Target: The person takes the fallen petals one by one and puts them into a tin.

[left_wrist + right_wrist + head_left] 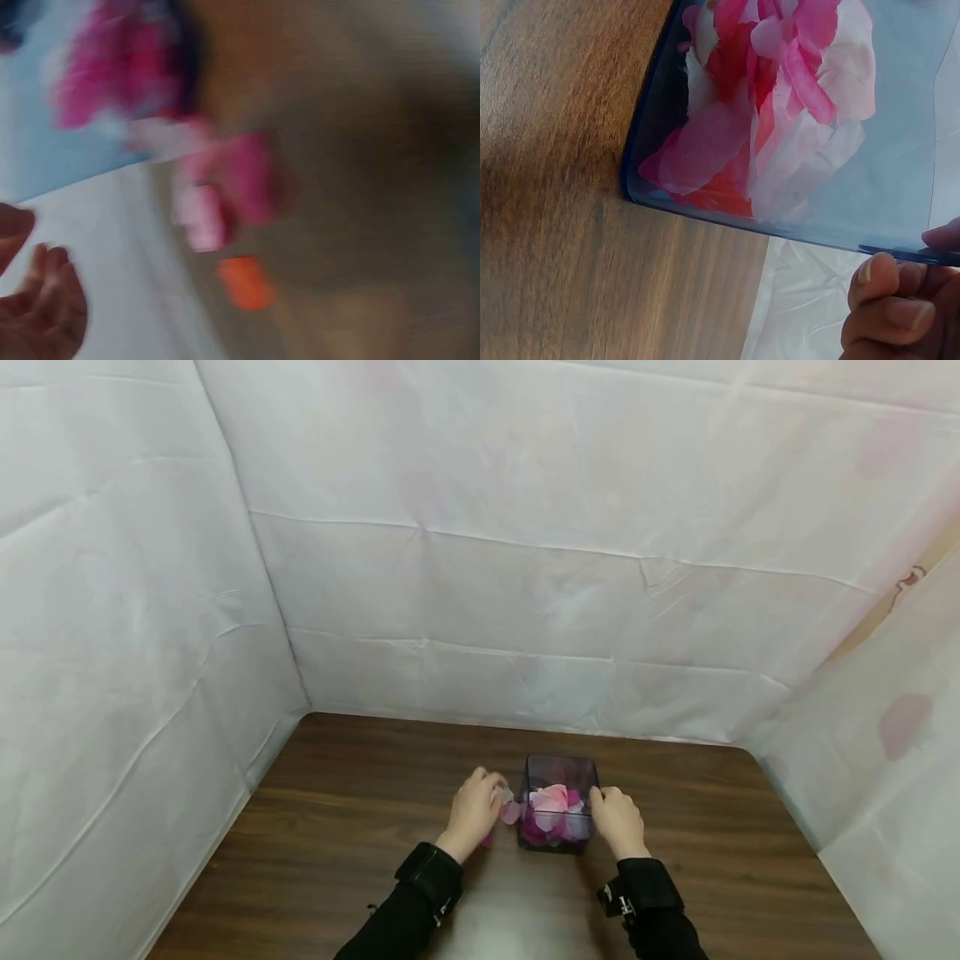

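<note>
A clear, dark-tinted plastic box [558, 768] stands on the table, holding a heap of pink, magenta, white and red artificial petals [727, 142]. My right hand [618, 821] pinches the box's right wall at the rim, its thumb and fingers on either side in the right wrist view. To the left of the box is my left hand [474, 806], close to a few loose petals [510, 812]. Its thumb and fingers stand apart in the blurred left wrist view, with nothing seen between them. Pink petals [202, 217] and an orange petal [247, 283] lie outside the box there.
The wooden tabletop [345, 777] stretches around the box on all sides. White cloth sheets [487, 585] hang behind it and along the left and right sides. Black bands [429, 881] wrap both wrists.
</note>
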Tool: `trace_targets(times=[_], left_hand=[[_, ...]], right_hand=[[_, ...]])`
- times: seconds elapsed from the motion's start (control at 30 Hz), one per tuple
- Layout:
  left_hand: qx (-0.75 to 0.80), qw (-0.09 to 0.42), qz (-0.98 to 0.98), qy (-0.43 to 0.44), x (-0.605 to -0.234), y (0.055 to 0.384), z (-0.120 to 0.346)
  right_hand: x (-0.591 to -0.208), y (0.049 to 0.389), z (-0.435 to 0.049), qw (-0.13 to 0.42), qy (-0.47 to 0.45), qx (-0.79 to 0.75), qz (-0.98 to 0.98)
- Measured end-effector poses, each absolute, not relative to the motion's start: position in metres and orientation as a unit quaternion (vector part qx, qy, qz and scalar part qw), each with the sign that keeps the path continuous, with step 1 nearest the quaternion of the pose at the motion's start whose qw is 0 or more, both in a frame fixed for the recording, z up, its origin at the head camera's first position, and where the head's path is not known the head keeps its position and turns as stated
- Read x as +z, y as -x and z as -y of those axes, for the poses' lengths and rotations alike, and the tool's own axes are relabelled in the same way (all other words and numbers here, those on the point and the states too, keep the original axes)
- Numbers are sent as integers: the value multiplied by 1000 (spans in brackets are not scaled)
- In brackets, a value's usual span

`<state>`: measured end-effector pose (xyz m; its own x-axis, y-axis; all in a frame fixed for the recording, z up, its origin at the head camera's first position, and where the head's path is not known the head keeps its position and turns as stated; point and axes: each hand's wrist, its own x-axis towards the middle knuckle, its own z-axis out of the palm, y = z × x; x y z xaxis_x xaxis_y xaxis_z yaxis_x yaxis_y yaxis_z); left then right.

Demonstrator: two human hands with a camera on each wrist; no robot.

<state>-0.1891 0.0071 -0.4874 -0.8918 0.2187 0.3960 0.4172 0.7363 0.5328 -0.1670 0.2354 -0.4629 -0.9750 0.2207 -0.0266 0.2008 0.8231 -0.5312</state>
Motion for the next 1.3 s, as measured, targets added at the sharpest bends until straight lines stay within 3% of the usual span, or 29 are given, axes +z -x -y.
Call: trace_targets(times=[0.23,0.53,0.8,1.0,1.3], left_hand=[[-197,73,958,195,-533,182,7],[-213,106,951,199,-531,188,14],[-267,179,929,185,-482,204,6],[-267,204,909,246,-438,208,-25],[-224,181,903,319,-420,211,-57]], right_hand=[[-462,170,-232,27,96,278,955],[-456,172,-227,21,97,275,956],[-459,171,-230,24,96,278,956],[-459,167,-240,20,109,275,955],[-461,167,-241,26,117,273,955]])
